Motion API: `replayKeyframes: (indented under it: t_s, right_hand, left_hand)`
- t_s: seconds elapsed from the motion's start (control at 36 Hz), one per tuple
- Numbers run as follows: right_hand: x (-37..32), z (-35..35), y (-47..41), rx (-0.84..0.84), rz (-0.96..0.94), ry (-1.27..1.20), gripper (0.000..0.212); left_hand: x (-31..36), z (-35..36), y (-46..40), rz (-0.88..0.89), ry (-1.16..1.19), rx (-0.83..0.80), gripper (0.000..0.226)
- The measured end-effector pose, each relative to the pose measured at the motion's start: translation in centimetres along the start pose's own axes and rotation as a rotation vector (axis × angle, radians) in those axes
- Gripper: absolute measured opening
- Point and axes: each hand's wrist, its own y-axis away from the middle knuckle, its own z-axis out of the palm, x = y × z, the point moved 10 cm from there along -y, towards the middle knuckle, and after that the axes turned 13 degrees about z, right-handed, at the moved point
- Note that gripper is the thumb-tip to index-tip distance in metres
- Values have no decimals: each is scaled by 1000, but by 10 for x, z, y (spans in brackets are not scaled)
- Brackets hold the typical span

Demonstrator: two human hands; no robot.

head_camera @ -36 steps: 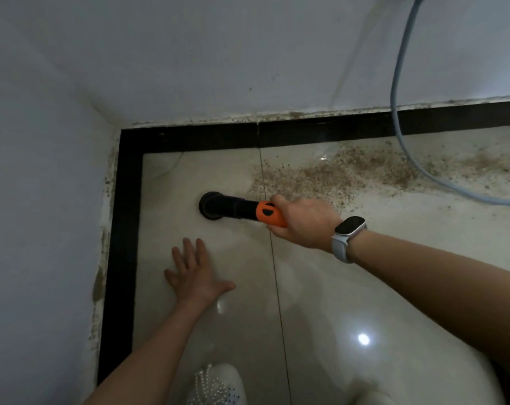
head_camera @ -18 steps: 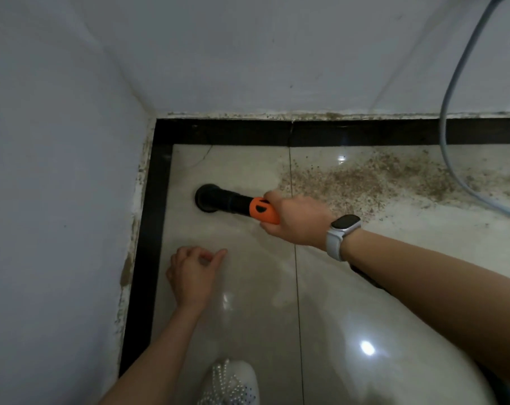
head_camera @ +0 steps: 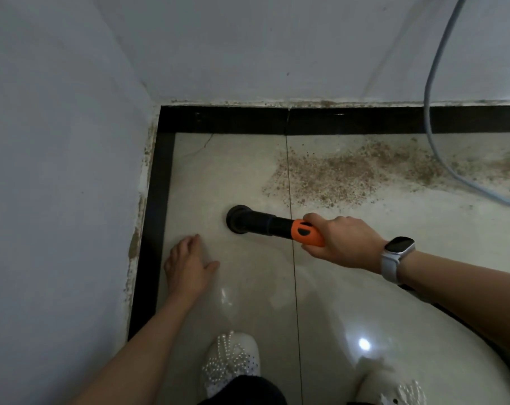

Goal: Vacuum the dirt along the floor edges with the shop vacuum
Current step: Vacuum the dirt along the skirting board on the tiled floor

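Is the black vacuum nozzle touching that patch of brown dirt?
Apart. The head view shows the nozzle on clean tile left of the grout line, with bare floor between it and the dirt patch.

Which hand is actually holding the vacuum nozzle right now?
The right hand, the one with the watch, grips the nozzle at its orange collar. The left hand rests flat on the floor tile.

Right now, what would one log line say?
right hand grips vacuum nozzle | nozzle mouth on tile | left hand flat on floor | dirt patch unvacuumed
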Motion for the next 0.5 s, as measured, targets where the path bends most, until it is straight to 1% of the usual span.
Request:
replayKeyframes:
  t_s: [0.06, 0.11, 0.22, 0.28, 0.36, 0.44, 0.5]
  right_hand:
    - [-8, 1, 6, -7, -43, 11, 47]
    - [-21, 6, 12, -27, -97, 28, 47]
    - [-53, 26, 27, -78, -222, 83, 46]
    - [-67, 29, 26, -83, -250, 91, 44]
    - [-76, 13, 7, 4, -207, 68, 38]
    - [-72, -13, -20, 107, -89, 2, 35]
    - [-65, -25, -32, 127, -19, -40, 34]
  left_hand:
    - [-6, 7, 9, -13, -19, -36, 83]
    - [-11, 11, 19, -33, -30, -55, 88]
    - [-20, 13, 35, -72, 16, -54, 88]
    - [-22, 14, 38, -75, 45, -53, 85]
    - [-24, 15, 40, -89, 46, -81, 83]
    - [-21, 12, 38, -83, 7, -100, 76]
    - [-18, 8, 34, -73, 14, -80, 69]
